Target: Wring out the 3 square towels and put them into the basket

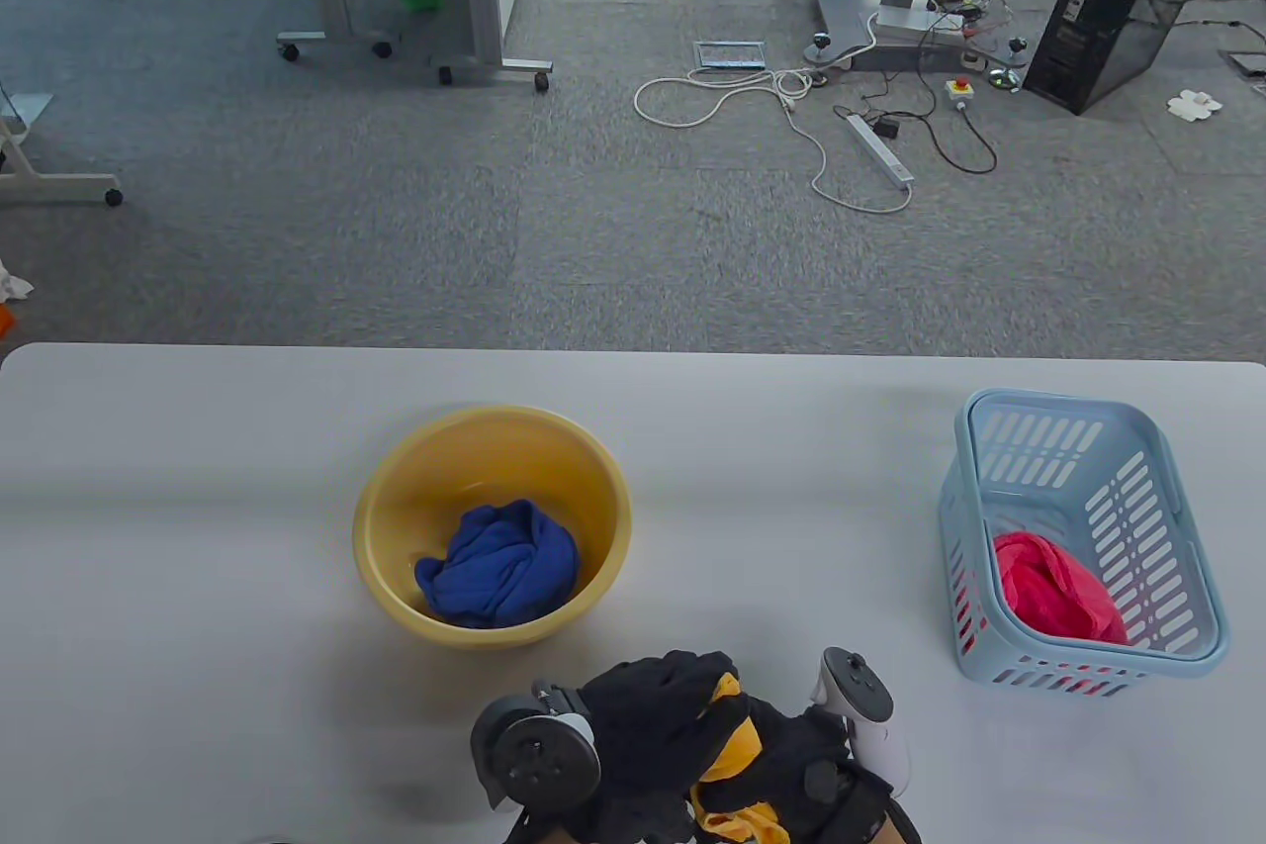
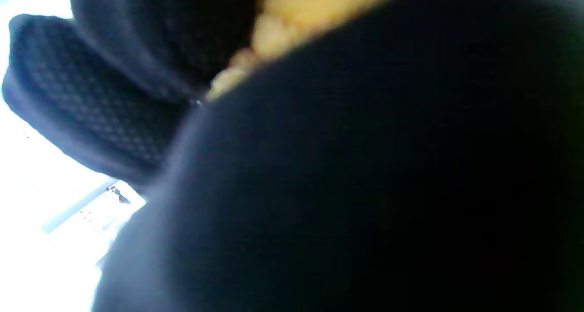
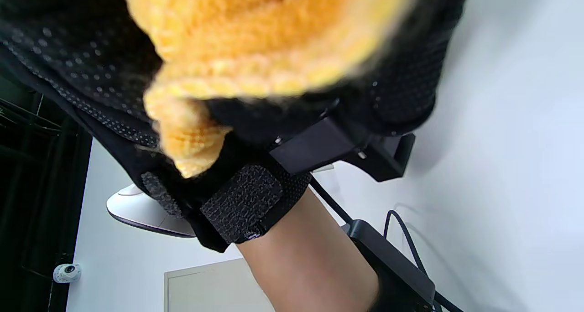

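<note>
At the near edge I have my left hand and right hand both clamped, fingers curled, on the yellow towel; I judge wringing is under way; next comes carrying it right to the basket; one pink towel lies inside it; one blue towel waits in the bowl; three towels in all.

Your left hand and right hand met at the near edge, touching; both had gloved fingers curled tight round the yellow towel; the left sat slightly farther than the right.
</note>
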The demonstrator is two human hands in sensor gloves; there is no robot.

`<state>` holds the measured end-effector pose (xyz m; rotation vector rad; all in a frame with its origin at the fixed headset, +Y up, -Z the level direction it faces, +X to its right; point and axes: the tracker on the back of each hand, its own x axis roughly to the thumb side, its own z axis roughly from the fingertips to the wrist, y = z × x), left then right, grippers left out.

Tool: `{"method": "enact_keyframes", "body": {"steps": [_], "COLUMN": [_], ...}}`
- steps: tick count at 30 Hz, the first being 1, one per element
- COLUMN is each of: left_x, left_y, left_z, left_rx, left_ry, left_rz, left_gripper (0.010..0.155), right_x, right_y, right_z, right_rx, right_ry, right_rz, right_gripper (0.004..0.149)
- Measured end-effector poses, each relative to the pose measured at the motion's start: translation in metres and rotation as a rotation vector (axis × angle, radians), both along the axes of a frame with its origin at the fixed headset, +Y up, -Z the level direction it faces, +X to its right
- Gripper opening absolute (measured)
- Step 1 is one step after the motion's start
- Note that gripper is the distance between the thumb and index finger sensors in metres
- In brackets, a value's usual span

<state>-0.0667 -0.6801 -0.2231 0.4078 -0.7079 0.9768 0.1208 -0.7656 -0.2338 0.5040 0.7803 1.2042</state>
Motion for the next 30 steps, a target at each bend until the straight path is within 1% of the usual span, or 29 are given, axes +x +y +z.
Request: {"method": "enact_keyframes", "body": {"steps": [7, 10, 12, 15, 19, 21, 27, 30], "left_x": [-0.001, -0.001, -0.001, -0.001, -0.003, -0.004, -0.007, -0.008], "left_y": [-0.003, -0.003, -0.004, -0.011, -0.018, -0.020, -0.022, -0.025], "left_z": [-0.003, -0.003, -0.003, -0.006, -0.008, -0.007, -0.006, -0.006], "left_rx": [-0.007, -0.009, -0.012, -0.077, -0.148, -0.178, -0.286, -0.390], "left_ry": [-0.020, -0.008, 0.023, 0.021, 0.041, 0.047, 0.092, 0.100], "left_rz": [0.010, 0.016, 0.025, 0.089, 0.128, 0.147, 0.125, 0.130], "left_gripper": [0.050, 0.050, 0.051, 0.051, 0.052, 0.053, 0.057, 0.059], "right_x": [0.001, 0.005, 0.011, 0.017, 0.021, 0.020, 0.016, 0.015], "right_y": [0.001, 0.006, 0.015, 0.027, 0.047, 0.053, 0.056, 0.059], "right_z": [-0.001, -0.002, -0.003, 0.000, 0.008, 0.011, 0.018, 0.021], "right_rx": [0.008, 0.073, 0.150, 0.227, 0.443, 0.508, 0.591, 0.647], "right_ry": [-0.001, -0.039, -0.096, -0.176, -0.362, -0.420, -0.518, -0.559], "right_rz": [0.019, 0.080, 0.170, 0.284, 0.537, 0.598, 0.704, 0.768], "right_gripper": [0.107, 0.107, 0.107, 0.106, 0.105, 0.104, 0.101, 0.097]}}
